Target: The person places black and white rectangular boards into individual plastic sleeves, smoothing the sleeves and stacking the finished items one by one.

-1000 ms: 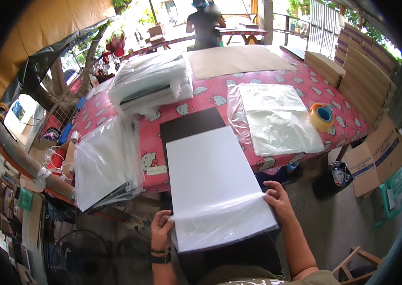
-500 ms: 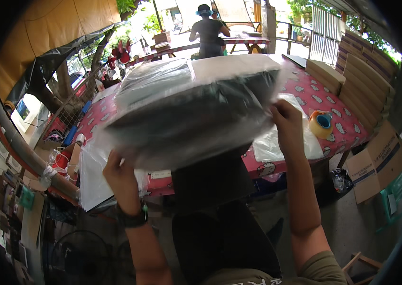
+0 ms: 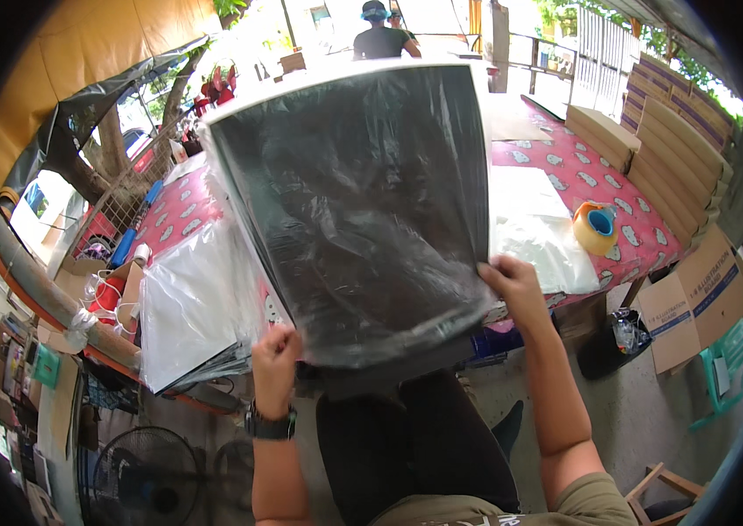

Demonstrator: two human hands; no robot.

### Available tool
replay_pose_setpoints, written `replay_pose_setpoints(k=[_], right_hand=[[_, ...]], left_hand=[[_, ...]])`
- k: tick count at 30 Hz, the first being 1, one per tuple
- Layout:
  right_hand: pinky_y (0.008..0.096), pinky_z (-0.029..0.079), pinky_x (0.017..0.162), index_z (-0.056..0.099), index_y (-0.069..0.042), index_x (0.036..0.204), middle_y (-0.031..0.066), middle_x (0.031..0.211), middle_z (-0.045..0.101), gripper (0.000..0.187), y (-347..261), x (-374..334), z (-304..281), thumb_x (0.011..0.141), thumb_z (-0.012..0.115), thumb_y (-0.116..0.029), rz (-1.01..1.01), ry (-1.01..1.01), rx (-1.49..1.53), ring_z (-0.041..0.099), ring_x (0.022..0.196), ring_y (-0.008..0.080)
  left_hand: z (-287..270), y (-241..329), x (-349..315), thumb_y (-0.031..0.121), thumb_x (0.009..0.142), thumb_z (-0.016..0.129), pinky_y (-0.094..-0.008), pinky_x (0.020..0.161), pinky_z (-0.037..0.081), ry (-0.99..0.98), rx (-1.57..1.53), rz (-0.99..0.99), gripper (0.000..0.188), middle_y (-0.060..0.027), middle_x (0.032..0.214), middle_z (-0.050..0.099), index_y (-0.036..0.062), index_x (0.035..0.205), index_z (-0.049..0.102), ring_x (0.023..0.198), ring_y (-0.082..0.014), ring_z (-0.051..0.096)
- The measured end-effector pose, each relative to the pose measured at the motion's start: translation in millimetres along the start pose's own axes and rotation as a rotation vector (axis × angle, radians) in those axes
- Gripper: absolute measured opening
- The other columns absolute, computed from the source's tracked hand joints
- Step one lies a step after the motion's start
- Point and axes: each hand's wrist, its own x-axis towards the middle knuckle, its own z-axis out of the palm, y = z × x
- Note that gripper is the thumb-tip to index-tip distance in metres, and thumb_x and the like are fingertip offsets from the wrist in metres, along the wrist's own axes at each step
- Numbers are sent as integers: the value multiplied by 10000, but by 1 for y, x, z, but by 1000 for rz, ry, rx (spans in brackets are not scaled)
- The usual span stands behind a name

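A large black board in a clear plastic sleeve (image 3: 371,202) is raised in front of me, its near end tilted down toward my lap. White edges show along its far and right sides. My left hand (image 3: 275,361) is closed at its near left corner, pinching the loose plastic. With thumb and fingers, my right hand (image 3: 514,289) grips the right edge near the lower corner. Beside my left hand lies a pile of clear plastic sleeves (image 3: 192,298), with dark sheet edges under it. More clear plastic sleeves (image 3: 547,250) lie flat beyond my right hand.
The table has a pink patterned cover (image 3: 600,180). A tape roll (image 3: 596,230) sits on its right side, near brown cardboard stacks (image 3: 665,167). An open carton (image 3: 696,294) and a green plastic stool (image 3: 731,359) stand at right. A fan (image 3: 148,478) is lower left. Another person (image 3: 380,39) is far ahead.
The sleeved board has swung from a blurred, shallow angle to a more upright one, its dark face now turned to me. My left hand has moved right and down, my right hand lower.
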Motion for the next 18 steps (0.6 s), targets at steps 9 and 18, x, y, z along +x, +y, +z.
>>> replay_pose_setpoints(k=[9, 18], right_hand=[[184, 302, 483, 587, -35, 689, -62, 576, 465, 154, 71, -169, -21, 758, 641, -162, 606, -235, 161, 380, 523, 21], [212, 417, 550, 572, -3, 957, 25, 744, 581, 244, 103, -249, -57, 733, 650, -63, 931, -266, 596, 534, 627, 98]], left_hand=[[-19, -76, -156, 129, 786, 588, -198, 548, 340, -293, -360, -816, 161, 15, 634, 499, -30, 762, 586, 593, -67, 449], [-25, -61, -221, 133, 778, 619, -235, 598, 407, -62, -716, -1086, 210, -30, 714, 563, -38, 891, 574, 635, -111, 514]])
